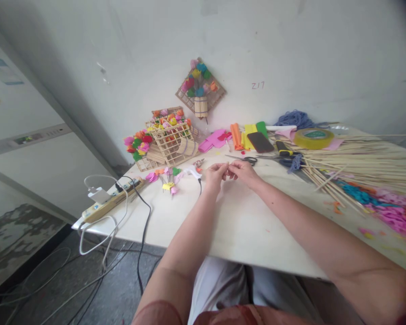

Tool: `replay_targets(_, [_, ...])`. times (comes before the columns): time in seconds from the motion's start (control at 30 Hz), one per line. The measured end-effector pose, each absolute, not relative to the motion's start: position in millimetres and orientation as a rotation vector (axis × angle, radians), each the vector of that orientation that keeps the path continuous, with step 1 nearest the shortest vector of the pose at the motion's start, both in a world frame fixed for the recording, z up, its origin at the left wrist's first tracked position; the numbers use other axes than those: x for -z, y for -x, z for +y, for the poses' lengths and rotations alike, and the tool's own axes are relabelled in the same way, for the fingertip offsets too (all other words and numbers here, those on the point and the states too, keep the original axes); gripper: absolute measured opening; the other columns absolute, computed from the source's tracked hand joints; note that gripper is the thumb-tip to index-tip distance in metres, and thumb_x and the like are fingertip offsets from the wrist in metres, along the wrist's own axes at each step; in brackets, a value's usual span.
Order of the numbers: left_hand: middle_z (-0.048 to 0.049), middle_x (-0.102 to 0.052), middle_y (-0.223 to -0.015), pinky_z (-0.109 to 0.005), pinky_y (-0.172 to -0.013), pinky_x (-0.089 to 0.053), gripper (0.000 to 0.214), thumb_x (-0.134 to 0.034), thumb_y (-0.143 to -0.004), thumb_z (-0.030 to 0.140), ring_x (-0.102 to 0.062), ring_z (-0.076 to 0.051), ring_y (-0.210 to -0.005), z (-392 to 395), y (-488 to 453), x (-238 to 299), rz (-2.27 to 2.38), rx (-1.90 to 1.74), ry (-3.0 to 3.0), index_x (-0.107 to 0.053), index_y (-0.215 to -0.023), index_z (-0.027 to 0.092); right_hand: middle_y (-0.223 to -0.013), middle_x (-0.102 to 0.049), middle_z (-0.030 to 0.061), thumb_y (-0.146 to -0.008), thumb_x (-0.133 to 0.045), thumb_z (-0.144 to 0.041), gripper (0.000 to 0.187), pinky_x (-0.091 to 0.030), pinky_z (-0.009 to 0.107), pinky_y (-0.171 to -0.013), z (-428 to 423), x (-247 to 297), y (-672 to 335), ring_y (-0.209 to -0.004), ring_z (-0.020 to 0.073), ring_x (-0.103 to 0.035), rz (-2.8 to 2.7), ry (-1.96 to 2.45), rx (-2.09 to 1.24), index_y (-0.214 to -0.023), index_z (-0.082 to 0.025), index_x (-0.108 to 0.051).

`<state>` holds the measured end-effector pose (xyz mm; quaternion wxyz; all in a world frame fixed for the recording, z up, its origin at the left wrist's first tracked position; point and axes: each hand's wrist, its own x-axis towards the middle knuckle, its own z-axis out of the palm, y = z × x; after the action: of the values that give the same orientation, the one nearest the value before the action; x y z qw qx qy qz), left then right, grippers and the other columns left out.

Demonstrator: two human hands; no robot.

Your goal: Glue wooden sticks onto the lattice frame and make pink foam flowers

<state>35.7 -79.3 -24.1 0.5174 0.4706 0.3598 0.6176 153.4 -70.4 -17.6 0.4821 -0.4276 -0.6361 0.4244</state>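
Observation:
Over the middle of the table, my left hand (pixel 217 175) and my right hand (pixel 242 171) meet fingertip to fingertip. Both are closed in a pinch, and whatever lies between the fingers is too small or hidden to make out. Just left of them rests a white glue gun (pixel 193 172) with a black cord. Small paper flowers on thin stems (pixel 169 185) lie beyond it in pink, yellow, orange and green. Black-handled scissors (pixel 250 160) lie right behind my hands.
Stick lattices with paper flowers (pixel 171 140) stand at the back left; another lattice (pixel 200 90) is on the wall. Behind are folded crepe paper (pixel 237 136) and a phone (pixel 260 142). Rightward lie tape (pixel 313 138), bamboo sticks (pixel 362 158) and paper pieces (pixel 392 214). A power strip (pixel 113 201) edges the left.

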Motion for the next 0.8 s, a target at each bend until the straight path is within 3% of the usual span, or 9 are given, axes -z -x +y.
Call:
replay_targets(0.43, [-0.0013,-0.058,-0.059,-0.019,-0.048,-0.033,0.017,-0.062,-0.072,0.029,-0.044,-0.004,-0.045,-77.8,-32.4,30.0,0.650,-1.303,-1.121,-0.059,-0.070,0.012,-0.053,-0.058,-0.0013,-0.067,-0.063,-0.038,0.025,-0.040,0.018,-0.044,-64.3,18.6,-163.9,-0.045,0.0062,-0.051,-1.506,1.034,-1.047,-0.062,-0.014,-0.059])
replay_targets(0.8, [0.0011,-0.057,-0.053,-0.019,-0.041,-0.033,0.021,-0.058,-0.075,0.033,-0.043,-0.004,-0.038,-79.2,-40.2,26.7,0.930,-1.395,-1.205,-0.055,-0.074,0.013,-0.055,-0.062,0.0022,-0.065,-0.065,-0.034,0.021,-0.041,0.019,-0.043,-63.7,11.1,-170.1,-0.049,0.0102,-0.056,-1.533,1.073,-0.901,-0.063,-0.014,-0.064])
